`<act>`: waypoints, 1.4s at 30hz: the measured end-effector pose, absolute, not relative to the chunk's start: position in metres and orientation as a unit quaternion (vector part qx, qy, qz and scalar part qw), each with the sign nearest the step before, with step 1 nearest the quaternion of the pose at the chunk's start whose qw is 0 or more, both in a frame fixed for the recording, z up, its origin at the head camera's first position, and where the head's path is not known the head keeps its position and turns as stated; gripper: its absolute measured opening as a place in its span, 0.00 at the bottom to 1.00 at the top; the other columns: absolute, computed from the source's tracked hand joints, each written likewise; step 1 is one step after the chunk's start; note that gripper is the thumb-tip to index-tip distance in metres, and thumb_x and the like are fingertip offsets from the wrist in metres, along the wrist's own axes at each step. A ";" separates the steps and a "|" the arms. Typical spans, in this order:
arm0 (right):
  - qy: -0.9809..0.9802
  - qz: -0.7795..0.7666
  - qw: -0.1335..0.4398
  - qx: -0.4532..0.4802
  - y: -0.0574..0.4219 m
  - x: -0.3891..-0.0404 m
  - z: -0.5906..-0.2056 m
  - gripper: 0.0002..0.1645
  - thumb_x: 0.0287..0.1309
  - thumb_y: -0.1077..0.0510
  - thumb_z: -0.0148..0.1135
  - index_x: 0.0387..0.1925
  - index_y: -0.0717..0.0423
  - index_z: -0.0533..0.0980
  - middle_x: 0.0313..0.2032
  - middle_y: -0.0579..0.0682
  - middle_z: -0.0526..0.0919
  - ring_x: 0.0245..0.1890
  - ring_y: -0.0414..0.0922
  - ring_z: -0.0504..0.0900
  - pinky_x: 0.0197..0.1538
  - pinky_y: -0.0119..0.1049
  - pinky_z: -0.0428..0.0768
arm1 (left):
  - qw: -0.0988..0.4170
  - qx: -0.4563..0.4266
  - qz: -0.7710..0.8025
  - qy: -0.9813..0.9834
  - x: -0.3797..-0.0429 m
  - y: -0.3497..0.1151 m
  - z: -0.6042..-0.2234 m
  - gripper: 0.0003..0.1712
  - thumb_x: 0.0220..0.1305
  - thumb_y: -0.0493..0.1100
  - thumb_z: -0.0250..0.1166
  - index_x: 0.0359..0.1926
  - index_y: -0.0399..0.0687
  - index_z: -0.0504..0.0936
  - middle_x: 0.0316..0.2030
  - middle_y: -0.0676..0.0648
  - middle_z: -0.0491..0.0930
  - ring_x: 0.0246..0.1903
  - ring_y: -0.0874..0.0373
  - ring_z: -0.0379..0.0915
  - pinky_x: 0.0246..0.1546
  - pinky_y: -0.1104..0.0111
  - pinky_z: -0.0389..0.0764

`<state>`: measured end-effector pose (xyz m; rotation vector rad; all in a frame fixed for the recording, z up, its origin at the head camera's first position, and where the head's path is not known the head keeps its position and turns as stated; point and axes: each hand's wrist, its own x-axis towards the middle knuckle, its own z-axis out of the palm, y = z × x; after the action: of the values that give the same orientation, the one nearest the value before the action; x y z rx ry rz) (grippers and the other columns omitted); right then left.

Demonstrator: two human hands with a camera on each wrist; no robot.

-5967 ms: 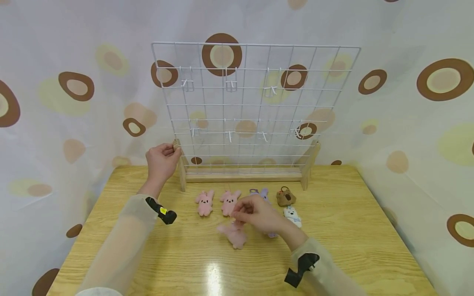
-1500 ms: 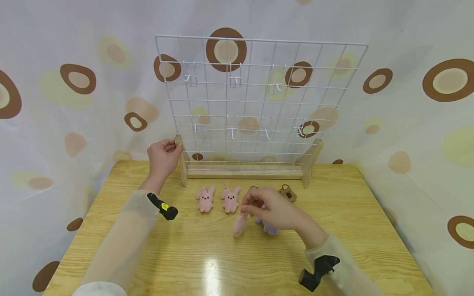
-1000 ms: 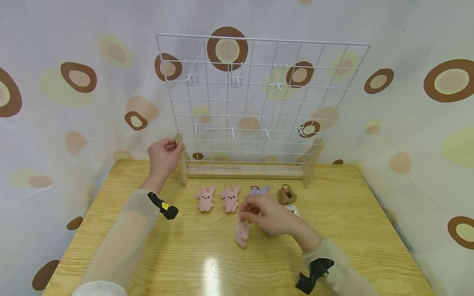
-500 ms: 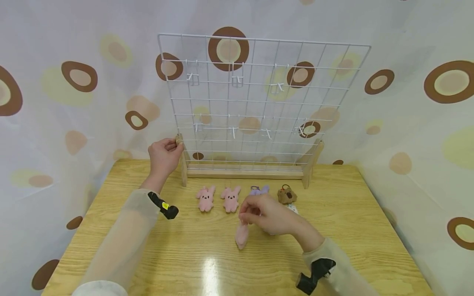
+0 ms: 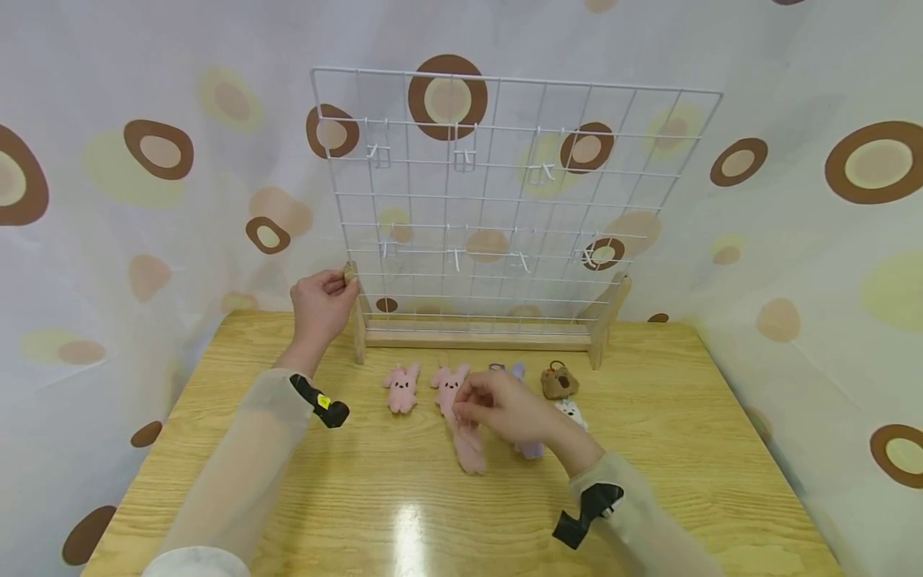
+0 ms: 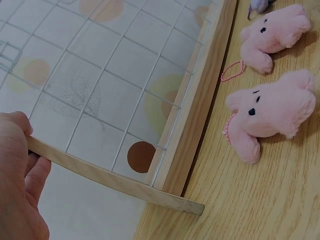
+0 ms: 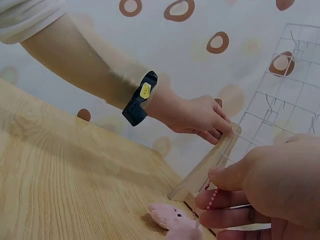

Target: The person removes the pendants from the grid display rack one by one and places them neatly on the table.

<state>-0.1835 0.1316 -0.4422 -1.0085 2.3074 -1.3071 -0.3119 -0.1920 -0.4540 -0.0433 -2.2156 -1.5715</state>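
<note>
My left hand [image 5: 320,308] grips the left wooden upright [image 6: 100,172] of a display stand, near its top. My right hand [image 5: 515,413] pinches a pink bead chain [image 7: 213,198], and a pink plush rabbit keychain [image 5: 470,450] dangles from it over the table, partly blurred. Two like pink plush rabbits lie face up behind it: one at the left [image 5: 401,389], the other [image 5: 447,386] partly overlapped by the right fingers. A purple plush [image 5: 530,450] lies mostly hidden under the right hand.
The stand's white wire grid [image 5: 505,78] rises at the back, with several bare white hooks in two rows. To the right of my right hand lie a brown plush keychain [image 5: 558,383] and a small white plush [image 5: 573,412]. A patterned curtain hangs behind the table.
My right hand has shifted left with the pink rabbit, which has swung and turned, uncovering more of the purple and white plushes. The left hand keeps its grip on the upright.
</note>
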 end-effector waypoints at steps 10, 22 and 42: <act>0.821 -0.448 0.145 -0.323 0.139 -0.190 -0.449 0.06 0.76 0.63 0.62 0.41 0.61 0.82 0.32 0.53 0.85 0.31 0.54 0.84 0.32 0.33 0.81 | 0.218 -0.023 -0.562 -0.797 -0.312 -0.192 -0.454 0.12 0.70 0.36 0.69 0.46 0.30 0.89 0.42 0.34 0.89 0.45 0.45 0.89 0.42 0.71 0.87; 0.814 -0.446 0.133 -0.348 0.133 -0.187 -0.444 0.06 0.75 0.64 0.62 0.39 0.60 0.83 0.29 0.51 0.85 0.25 0.41 0.78 0.28 0.30 0.75 | 0.216 -0.022 -0.564 -0.797 -0.310 -0.192 -0.453 0.12 0.70 0.37 0.69 0.46 0.29 0.89 0.41 0.34 0.89 0.44 0.45 0.89 0.40 0.72 0.87; 0.818 -0.431 0.097 -0.368 0.141 -0.172 -0.414 0.04 0.73 0.66 0.64 0.41 0.57 0.83 0.35 0.48 0.86 0.33 0.45 0.83 0.35 0.34 0.82 | 0.224 -0.024 -0.559 -0.798 -0.312 -0.192 -0.453 0.12 0.69 0.36 0.69 0.46 0.30 0.90 0.41 0.34 0.89 0.43 0.46 0.90 0.39 0.75 0.86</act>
<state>-0.1718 0.1405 -0.4136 -1.0905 2.4211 -1.2775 -0.3117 -0.1920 -0.4534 -0.0652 -2.2035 -1.5420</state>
